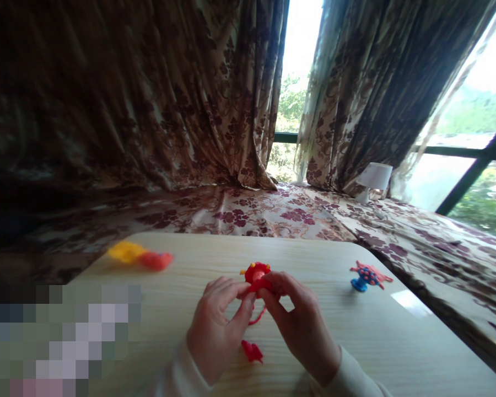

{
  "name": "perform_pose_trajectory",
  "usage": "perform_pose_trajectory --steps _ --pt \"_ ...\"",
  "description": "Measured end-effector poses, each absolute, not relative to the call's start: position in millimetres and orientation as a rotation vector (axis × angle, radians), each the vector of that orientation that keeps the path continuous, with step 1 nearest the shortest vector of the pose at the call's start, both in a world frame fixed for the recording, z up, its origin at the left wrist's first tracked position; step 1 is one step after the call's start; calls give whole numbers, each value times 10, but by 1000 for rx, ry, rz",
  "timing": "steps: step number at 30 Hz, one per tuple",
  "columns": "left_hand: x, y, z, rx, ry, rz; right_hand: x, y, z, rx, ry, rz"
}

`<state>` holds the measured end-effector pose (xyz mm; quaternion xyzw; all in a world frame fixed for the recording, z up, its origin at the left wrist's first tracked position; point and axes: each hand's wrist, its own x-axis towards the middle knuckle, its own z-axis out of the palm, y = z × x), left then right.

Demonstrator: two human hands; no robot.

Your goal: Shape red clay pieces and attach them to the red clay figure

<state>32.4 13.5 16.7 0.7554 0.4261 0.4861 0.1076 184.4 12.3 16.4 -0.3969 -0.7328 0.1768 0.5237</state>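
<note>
Fingertips of left hand (215,331) and right hand (301,325) pinched shut from opposite sides on red clay figure (257,275), held just above wooden table (355,336), thin strand hanging below, loose red scrap (252,351) beneath

A red clay figure (257,274) with yellow dots sits pinched upright above the table, a thin strand dangling beneath.

L hand (215,331) + R hand (301,325), fingertips pinched together
</note>
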Motion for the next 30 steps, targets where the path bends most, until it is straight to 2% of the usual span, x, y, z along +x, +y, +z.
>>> perform_pose_trajectory --steps 30 --pt "259 192 158 2463 1204 1449 1939 117 195 -1021 -1890 398"
